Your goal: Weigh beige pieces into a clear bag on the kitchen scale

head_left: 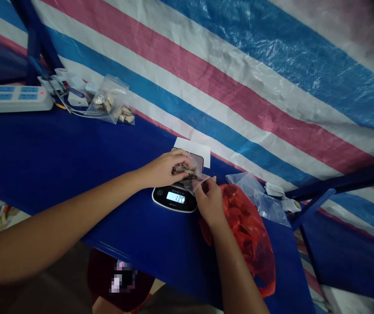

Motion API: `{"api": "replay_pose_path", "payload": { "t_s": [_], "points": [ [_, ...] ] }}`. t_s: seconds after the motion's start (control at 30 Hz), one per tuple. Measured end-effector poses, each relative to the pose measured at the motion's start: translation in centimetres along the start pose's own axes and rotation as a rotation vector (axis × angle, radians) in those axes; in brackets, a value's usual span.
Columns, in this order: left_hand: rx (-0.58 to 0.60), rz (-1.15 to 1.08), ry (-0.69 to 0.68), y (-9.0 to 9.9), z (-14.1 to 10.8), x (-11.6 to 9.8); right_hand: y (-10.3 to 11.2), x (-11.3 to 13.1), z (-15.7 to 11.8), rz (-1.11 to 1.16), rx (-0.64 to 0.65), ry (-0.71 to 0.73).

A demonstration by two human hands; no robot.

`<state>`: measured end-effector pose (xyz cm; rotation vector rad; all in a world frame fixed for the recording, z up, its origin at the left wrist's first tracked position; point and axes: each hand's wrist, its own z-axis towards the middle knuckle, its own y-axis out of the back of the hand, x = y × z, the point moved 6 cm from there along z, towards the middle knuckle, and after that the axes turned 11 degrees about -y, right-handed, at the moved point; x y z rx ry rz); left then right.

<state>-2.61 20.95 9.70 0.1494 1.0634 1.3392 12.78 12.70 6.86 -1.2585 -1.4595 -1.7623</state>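
Note:
A black and white digital scale (175,199) with a lit display stands on the blue table. Just above its platform is a small clear plastic bag (192,173) with brownish pieces in it. My left hand (164,169) has its fingers curled round the left side of this bag. On the other side, my right hand (209,201) pinches the bag's edge between thumb and fingers. Whether the bag rests on the platform is hidden by the hands. A red plastic bag (247,235) lies beside my right wrist.
A white power strip (13,98) and cables lie at the back left, near a clear bag of pale pieces (108,100). White paper (203,151) lies behind the scale. Empty clear bags (259,196) are at the right, by a blue frame bar (314,207). Striped sheeting hangs behind.

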Motion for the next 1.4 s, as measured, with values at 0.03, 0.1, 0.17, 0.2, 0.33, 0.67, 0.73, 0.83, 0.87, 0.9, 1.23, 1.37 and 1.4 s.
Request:
{"api": "replay_pose_path", "payload": {
  "t_s": [0.03, 0.1, 0.17, 0.2, 0.33, 0.67, 0.73, 0.83, 0.87, 0.9, 1.23, 1.37, 1.4],
  "points": [
    [0.008, 0.009, -0.008, 0.1, 0.0, 0.0, 0.2, 0.1, -0.1, -0.040, -0.030, 0.012],
    [0.017, 0.028, -0.022, 0.3, 0.0, 0.0, 0.6, 0.4, -0.3, -0.128, -0.080, 0.048],
    [0.022, 0.048, -0.019, 0.5, -0.1, 0.2, 0.9, 0.9, -0.6, -0.234, -0.104, 0.075],
    [0.022, 0.057, -0.013, 0.6, -0.1, 0.4, 1.1, 1.1, -0.8, -0.288, -0.109, 0.079],
    [0.000, 0.104, 0.004, 1.0, -0.3, 1.0, 1.6, 1.8, -1.3, -0.380, -0.046, 0.057],
    [-0.456, 0.065, 0.108, 5.2, -0.8, 2.6, 5.8, -1.3, 1.4, 0.580, -0.047, -0.331],
    [-0.594, 0.032, 0.234, 6.5, -1.6, 4.7, 6.0, -2.3, 2.3, 0.675, -0.002, -0.416],
    [-0.623, -0.006, 0.394, 6.9, -2.5, 8.3, 5.8, -3.5, 3.1, 0.683, 0.048, -0.483],
    [-0.602, -0.016, 0.428, 6.7, -2.7, 9.3, 5.9, -3.8, 3.3, 0.654, 0.016, -0.473],
    [-0.578, -0.024, 0.450, 6.4, -2.8, 10.2, 6.3, -3.9, 3.4, 0.620, -0.034, -0.457],
    [-0.455, -0.056, 0.418, 5.0, -2.0, 10.6, 9.6, -1.8, 2.8, 0.904, 0.044, -0.263],
    [-0.435, -0.091, 0.429, 5.0, -2.0, 10.7, 8.7, -1.7, 2.3, 1.118, 0.158, -0.302],
    [-0.427, -0.103, 0.431, 4.9, -2.1, 10.7, 8.3, -1.7, 2.1, 1.160, 0.185, -0.335]
  ]
}}
